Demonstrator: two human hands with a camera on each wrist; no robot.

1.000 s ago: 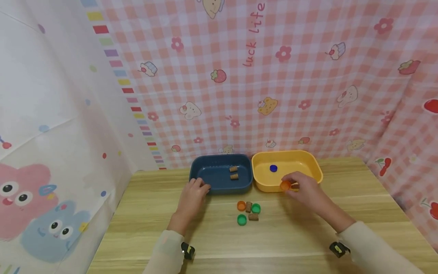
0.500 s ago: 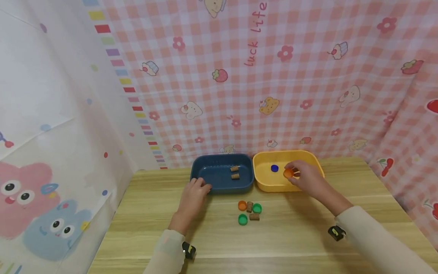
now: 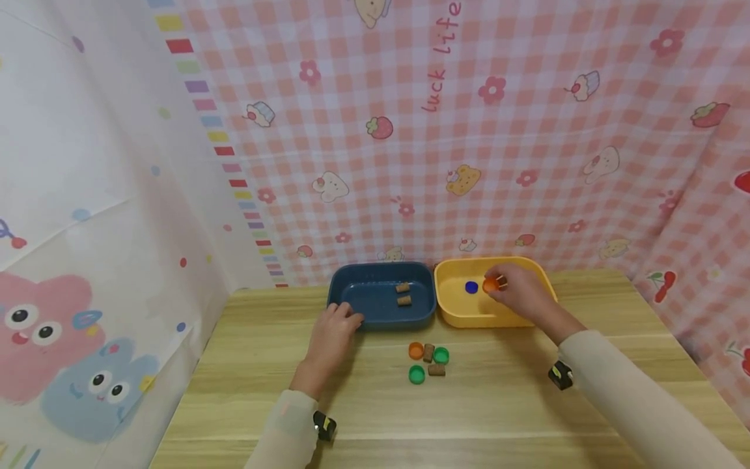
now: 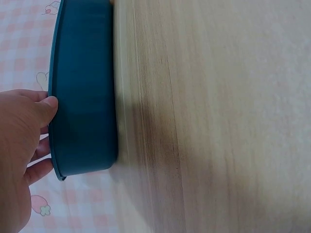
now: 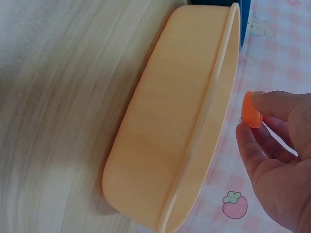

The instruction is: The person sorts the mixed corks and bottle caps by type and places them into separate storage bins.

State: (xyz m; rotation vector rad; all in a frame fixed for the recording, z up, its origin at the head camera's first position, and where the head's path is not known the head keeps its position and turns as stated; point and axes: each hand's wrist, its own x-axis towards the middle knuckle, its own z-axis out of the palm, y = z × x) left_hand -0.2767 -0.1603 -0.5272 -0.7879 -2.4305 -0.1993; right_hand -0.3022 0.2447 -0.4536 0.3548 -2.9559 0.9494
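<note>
R hand [image 3: 521, 290] narrow, thumb + fingertips pinching orange cap [image 3: 491, 285] over yellow tray [image 3: 483, 321]; R wrist view puts cap past near rim, apparently above it, ht. over floor can't tell. L hand [image 3: 331, 332] grips near rim of blue tray [image 3: 369, 303] at its L end, thumb outside wall, fingers over edge. Risks, my judgement: (1) cap could slip or land tilted, since only tips hold it; (2) could knock blue cap [image 3: 471, 287], just L of R fingertips; (3) R wrist might catch near rim if lowered, forearm crosses above it; (4) tug by L hand could jog both trays, as they sit touching or nearly so, & shift upper cork [image 3: 402, 287] and lower cork [image 3: 404, 301], R of L hand. Edges: tray walls ring R fingertips; patterned cloth [image 3: 351, 150] rises behind trays, limits reach beyond both hands. Room: wood tabletop [image 3: 492, 404] spreads L of L hand, R of R forearm, & between arms toward person, where second orange cap [image 3: 416, 350], 2 green caps [image 3: 416, 374] + 2 loose corks [image 3: 436, 370] lie bunched.
</note>
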